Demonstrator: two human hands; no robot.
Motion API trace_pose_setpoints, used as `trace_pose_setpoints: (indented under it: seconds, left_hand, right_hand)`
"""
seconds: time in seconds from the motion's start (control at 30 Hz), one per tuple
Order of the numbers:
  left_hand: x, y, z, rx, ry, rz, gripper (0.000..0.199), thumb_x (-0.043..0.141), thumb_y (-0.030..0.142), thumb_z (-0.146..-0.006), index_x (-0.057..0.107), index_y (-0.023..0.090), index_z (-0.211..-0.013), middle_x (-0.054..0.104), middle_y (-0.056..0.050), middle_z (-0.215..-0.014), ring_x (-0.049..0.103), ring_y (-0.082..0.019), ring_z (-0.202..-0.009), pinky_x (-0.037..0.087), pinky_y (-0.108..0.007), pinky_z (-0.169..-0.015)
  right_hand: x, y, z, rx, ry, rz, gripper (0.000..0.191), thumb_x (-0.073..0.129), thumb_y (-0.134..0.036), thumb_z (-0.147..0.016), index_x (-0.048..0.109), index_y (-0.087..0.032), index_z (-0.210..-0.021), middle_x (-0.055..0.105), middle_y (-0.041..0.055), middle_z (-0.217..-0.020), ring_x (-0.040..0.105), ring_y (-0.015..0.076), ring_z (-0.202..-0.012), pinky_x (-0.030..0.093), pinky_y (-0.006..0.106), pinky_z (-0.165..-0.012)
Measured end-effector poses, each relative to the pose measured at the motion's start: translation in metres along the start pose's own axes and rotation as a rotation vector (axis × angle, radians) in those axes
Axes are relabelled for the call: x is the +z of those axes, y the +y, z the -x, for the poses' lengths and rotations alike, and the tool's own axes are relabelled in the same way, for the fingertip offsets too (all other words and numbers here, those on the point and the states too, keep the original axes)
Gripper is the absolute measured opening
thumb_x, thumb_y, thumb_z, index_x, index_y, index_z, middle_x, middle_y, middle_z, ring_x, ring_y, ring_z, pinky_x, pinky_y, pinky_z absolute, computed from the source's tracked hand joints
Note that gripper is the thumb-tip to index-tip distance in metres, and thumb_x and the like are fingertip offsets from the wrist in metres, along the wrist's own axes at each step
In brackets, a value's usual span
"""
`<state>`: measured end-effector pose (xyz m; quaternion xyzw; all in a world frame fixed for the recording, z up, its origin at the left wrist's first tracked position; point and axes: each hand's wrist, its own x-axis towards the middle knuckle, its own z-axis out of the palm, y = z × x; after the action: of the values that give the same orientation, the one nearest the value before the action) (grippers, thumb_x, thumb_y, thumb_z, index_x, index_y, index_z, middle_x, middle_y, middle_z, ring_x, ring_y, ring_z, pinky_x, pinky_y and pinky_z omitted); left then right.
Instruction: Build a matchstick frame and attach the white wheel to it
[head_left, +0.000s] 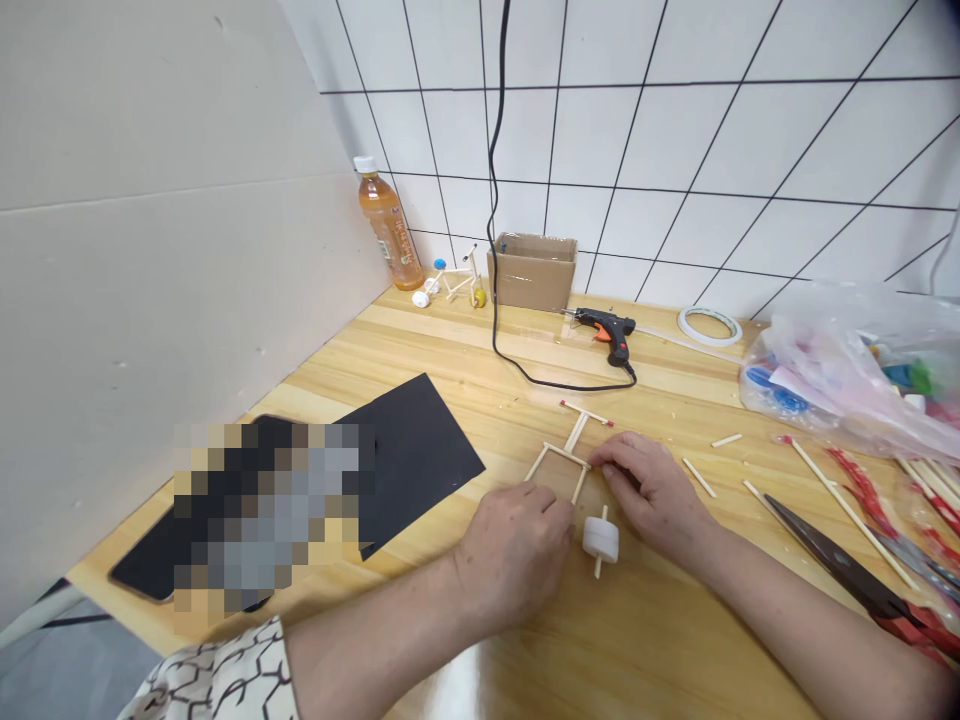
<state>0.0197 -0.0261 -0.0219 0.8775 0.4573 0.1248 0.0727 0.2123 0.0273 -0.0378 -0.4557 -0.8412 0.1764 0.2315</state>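
Observation:
A small frame of pale wooden sticks (566,455) lies flat on the table, with a stem at its far side and a red-tipped crosspiece at the stem's end. My left hand (517,545) is closed over the near end of this frame, hiding it. At the far right corner, the fingertips of my right hand (652,490) pinch the sticks. Between my hands, close to the right wrist, rests a white wheel (601,540) that looks like joined bottle caps with a stick through it.
A black glue gun (611,328) trails its cord across the back, near a cardboard box (532,275). A stick model (461,280) and a drink bottle (390,235) stand back left. Black card (420,460) lies left; scissors (832,560) and a plastic bag (847,370) lie right.

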Motion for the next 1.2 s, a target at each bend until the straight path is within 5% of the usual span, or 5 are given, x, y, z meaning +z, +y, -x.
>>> trace_pose_setpoints:
  seconds: [1.2]
  left_hand:
    - [0.0044, -0.0013, -0.0015, 0.019, 0.026, -0.033, 0.013, 0.046, 0.014, -0.077, 0.054, 0.018, -0.067, 0.059, -0.001, -0.064, 0.055, -0.017, -0.059, 0.039, -0.029, -0.051]
  right_hand:
    - [-0.0006, -0.0024, -0.0009, 0.01, 0.01, -0.017, 0.021, 0.039, -0.013, -0.086, 0.059, -0.019, -0.085, 0.061, 0.0053, -0.082, 0.054, 0.0201, -0.079, 0.038, 0.036, -0.069]
